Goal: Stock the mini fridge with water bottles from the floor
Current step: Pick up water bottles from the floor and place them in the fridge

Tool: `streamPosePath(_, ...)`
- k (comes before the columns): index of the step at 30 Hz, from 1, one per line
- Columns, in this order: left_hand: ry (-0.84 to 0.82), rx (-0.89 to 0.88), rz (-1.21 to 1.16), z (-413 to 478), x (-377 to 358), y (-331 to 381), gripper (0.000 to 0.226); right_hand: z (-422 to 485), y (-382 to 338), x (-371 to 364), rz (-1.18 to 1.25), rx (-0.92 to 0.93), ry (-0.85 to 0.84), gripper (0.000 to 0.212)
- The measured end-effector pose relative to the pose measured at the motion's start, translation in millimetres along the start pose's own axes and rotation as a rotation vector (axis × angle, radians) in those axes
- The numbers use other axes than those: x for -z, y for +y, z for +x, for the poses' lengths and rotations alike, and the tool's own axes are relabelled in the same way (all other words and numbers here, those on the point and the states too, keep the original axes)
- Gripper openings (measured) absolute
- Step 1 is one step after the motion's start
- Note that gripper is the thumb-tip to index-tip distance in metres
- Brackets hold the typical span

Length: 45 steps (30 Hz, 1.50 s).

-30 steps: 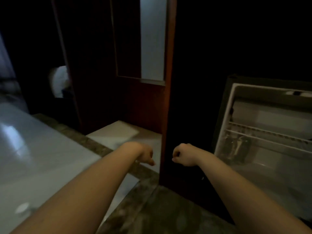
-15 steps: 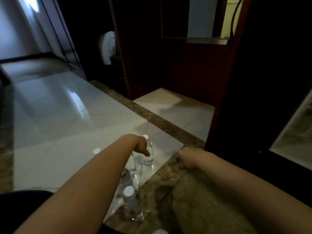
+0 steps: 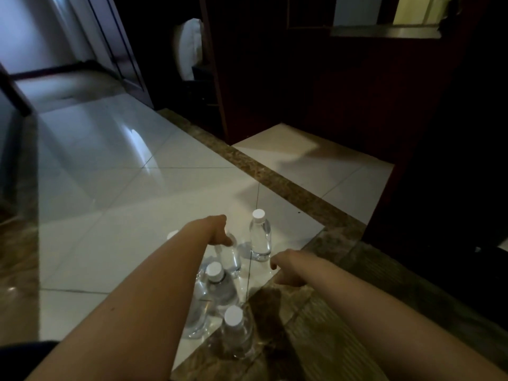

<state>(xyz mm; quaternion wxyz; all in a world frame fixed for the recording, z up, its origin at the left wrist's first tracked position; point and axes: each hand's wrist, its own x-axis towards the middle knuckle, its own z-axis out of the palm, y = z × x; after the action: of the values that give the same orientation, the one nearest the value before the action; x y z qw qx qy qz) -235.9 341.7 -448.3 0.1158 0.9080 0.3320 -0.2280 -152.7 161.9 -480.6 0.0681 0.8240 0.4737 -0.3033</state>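
Note:
Several clear water bottles with white caps stand in a cluster on the floor. The farthest bottle (image 3: pixel 259 235) stands upright on its own. My left hand (image 3: pixel 220 232) bends down over the top of a second bottle (image 3: pixel 233 258), fingers closed around its hidden cap. Nearer me are a third bottle (image 3: pixel 220 284) and a fourth bottle (image 3: pixel 236 329); my left forearm hides part of the others. My right hand (image 3: pixel 286 266) hovers just right of the farthest bottle's base, fingers curled, holding nothing. The mini fridge is out of view.
Glossy white floor tiles (image 3: pixel 110 188) spread to the left and ahead. A brown marble strip (image 3: pixel 275 180) crosses diagonally. Dark wooden cabinetry (image 3: pixel 302 78) rises behind and to the right. A ribbed dark mat (image 3: pixel 343 325) lies under my right arm.
My view swung left and down from the open fridge to the bottles on the floor. My left hand came down onto a bottle's top and my right hand dropped toward the floor.

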Motion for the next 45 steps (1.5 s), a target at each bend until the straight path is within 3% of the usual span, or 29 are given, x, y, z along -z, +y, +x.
streamPosePath(12, 0.251, -0.042, -0.09, 16, -30, -1, 0.045, 36, -1, -27, 0.058, 0.028, -0.019, 0.049)
streamPosePath(29, 0.117, -0.324, 0.012, -17, -17, 78, 0.044, -25, 65, -12, 0.23, -0.095, 0.144, 0.064)
streamPosePath(38, 0.214, -0.573, 0.013, -48, 11, 155, 0.036, -69, 94, -6, 0.321, -0.156, 0.319, 0.087)
streamPosePath(45, 0.278, -0.765, -0.016, -77, 46, 220, 0.035, -119, 126, 12, 0.552, -0.2, 0.583, 0.075)
